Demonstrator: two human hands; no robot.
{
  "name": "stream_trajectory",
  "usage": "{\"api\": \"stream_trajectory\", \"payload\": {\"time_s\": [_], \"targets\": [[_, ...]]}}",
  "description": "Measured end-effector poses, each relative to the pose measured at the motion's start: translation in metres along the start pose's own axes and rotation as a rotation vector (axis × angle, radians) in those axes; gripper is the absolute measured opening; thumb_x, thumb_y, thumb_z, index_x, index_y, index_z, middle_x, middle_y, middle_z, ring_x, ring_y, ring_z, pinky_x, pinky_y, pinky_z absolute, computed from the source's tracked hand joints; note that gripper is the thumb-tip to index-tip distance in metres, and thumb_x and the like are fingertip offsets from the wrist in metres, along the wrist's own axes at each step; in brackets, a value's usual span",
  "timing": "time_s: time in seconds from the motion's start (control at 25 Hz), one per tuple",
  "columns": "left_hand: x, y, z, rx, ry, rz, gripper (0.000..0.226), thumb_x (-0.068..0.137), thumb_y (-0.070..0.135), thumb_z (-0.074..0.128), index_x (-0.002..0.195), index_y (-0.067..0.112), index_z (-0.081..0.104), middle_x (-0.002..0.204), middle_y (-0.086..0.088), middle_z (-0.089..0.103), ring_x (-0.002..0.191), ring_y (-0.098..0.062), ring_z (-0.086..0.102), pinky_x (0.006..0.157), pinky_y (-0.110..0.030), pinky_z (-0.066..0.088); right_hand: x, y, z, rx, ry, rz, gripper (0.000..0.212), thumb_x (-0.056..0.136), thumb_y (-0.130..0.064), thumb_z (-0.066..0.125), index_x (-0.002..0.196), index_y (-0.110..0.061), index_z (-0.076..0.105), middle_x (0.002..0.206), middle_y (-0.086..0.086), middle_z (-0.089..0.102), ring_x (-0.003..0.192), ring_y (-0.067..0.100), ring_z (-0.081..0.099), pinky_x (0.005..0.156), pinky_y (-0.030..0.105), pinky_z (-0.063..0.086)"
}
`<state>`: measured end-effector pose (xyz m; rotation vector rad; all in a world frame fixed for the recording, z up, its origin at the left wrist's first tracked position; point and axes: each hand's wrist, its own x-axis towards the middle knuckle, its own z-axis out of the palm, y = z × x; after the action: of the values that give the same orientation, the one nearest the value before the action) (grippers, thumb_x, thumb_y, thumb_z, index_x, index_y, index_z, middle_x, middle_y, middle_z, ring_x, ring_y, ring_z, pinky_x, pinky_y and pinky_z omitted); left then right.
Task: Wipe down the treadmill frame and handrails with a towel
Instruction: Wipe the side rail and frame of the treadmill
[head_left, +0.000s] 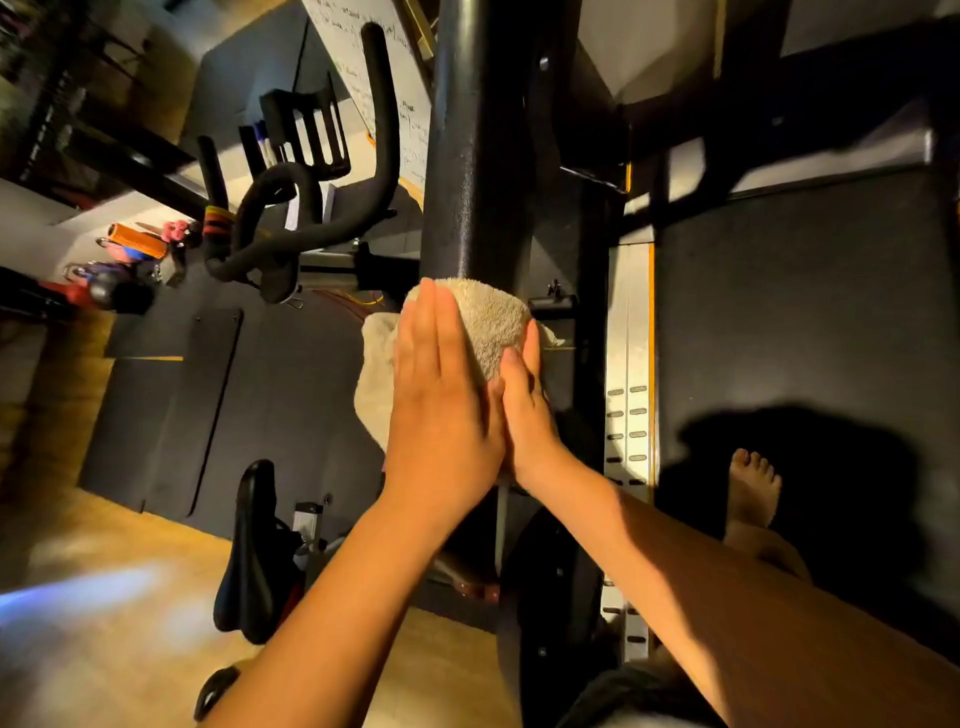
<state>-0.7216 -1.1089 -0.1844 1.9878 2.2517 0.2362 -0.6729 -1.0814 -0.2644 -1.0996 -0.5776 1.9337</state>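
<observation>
A thick black treadmill handrail (470, 156) runs up the middle of the head view. A beige towel (493, 322) is wrapped over the rail, and its loose end hangs down to the left. My left hand (441, 400) lies flat against the towel's left side, fingers straight and together. My right hand (527, 415) clasps the towel and rail from the right, thumb up along the cloth. Both hands meet at the rail's near end. The rail under the towel is hidden.
The treadmill's black belt (805, 322) and silver side rail (631, 364) lie to the right, with a bare foot (753, 488) on the belt. An exercise bike's handlebars (291, 208) and saddle (254, 551) stand close on the left. Dumbbells and bands (119, 270) sit far left.
</observation>
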Motion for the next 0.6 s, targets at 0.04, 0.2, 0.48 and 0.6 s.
{"api": "stream_trajectory", "payload": {"time_s": [0.04, 0.2, 0.48, 0.6], "targets": [[0.014, 0.008, 0.002, 0.065, 0.023, -0.024, 0.078, 0.096, 0.028, 0.048, 0.154, 0.004, 0.001, 0.162, -0.012, 0.000, 0.150, -0.025, -0.003, 0.122, -0.044, 0.010, 0.014, -0.010, -0.001, 0.047, -0.001, 0.016, 0.054, 0.105, -0.030, 0.029, 0.153, -0.031, 0.004, 0.161, -0.001, 0.016, 0.147, 0.018, 0.020, 0.112, 0.024, 0.021], [0.019, 0.022, 0.009, 0.121, 0.091, -0.062, 0.076, 0.096, 0.021, 0.051, 0.153, 0.006, 0.004, 0.162, -0.012, 0.002, 0.150, -0.026, -0.001, 0.122, -0.045, 0.012, 0.026, -0.021, -0.003, 0.078, 0.001, 0.014, 0.055, 0.104, -0.031, 0.032, 0.154, -0.028, 0.007, 0.161, 0.001, 0.016, 0.147, 0.021, 0.021, 0.110, 0.028, 0.023], [-0.029, -0.015, 0.000, -0.207, -0.007, -0.044, 0.080, 0.094, 0.027, 0.053, 0.155, 0.021, 0.002, 0.164, 0.003, 0.003, 0.150, -0.010, 0.002, 0.121, -0.045, 0.018, -0.048, 0.018, -0.015, -0.238, -0.106, 0.035, 0.060, 0.095, -0.060, 0.030, 0.146, -0.054, 0.000, 0.160, -0.008, 0.019, 0.145, 0.016, 0.025, 0.119, 0.040, 0.023], [-0.016, -0.028, -0.005, -0.276, -0.059, -0.021, 0.079, 0.095, 0.041, 0.048, 0.154, 0.026, -0.001, 0.163, 0.008, -0.003, 0.149, -0.004, -0.002, 0.122, -0.040, 0.016, -0.018, -0.023, -0.048, -0.598, -0.188, -0.166, 0.067, 0.092, -0.051, 0.054, 0.146, -0.051, 0.015, 0.156, -0.009, 0.025, 0.137, 0.009, 0.031, 0.112, 0.034, 0.031]]}}
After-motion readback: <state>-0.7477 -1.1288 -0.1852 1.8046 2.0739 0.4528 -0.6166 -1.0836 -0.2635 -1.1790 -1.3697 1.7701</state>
